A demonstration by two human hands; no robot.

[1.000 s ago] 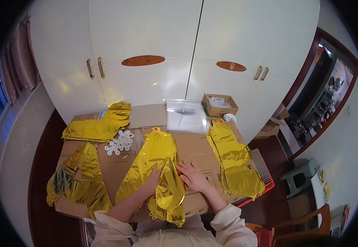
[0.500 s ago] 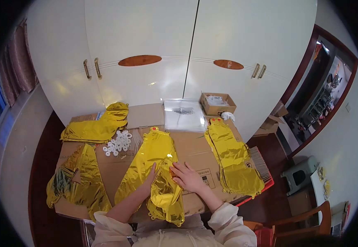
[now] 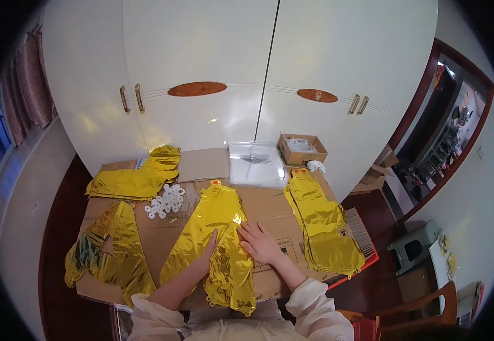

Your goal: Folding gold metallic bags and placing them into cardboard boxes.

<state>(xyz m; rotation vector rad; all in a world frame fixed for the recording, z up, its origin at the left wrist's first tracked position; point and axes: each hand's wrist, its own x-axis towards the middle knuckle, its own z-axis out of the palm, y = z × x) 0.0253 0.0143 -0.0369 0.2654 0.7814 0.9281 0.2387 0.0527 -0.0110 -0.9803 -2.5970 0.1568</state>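
Note:
A flat, gold foil balloon (image 3: 201, 227) with a red dot at its top lies in front of me on the cardboard-covered table. My left hand (image 3: 204, 258) rests along the middle of the balloon, its visible fingers stretched out beside a fold; part of the hand is hidden by the foil. My right hand (image 3: 260, 244) lies flat with spread fingers on the balloon's right edge, partly over the cardboard (image 3: 272, 219). Between my forearms, a crinkled foil flap (image 3: 230, 273) hangs down toward the table's near edge.
More gold foil balloons lie at the right (image 3: 326, 227), far left (image 3: 124, 182) and near left (image 3: 127, 250). White rings (image 3: 166, 200) are heaped near clear plastic sleeves (image 3: 256, 165). A small cardboard box (image 3: 302, 149) stands by the white cabinet (image 3: 201, 45). A wooden chair (image 3: 423, 310) is at right.
The raised foil fold between my hands has come down and lies flatter toward me. My hands have hardly moved. The whole view has shifted slightly.

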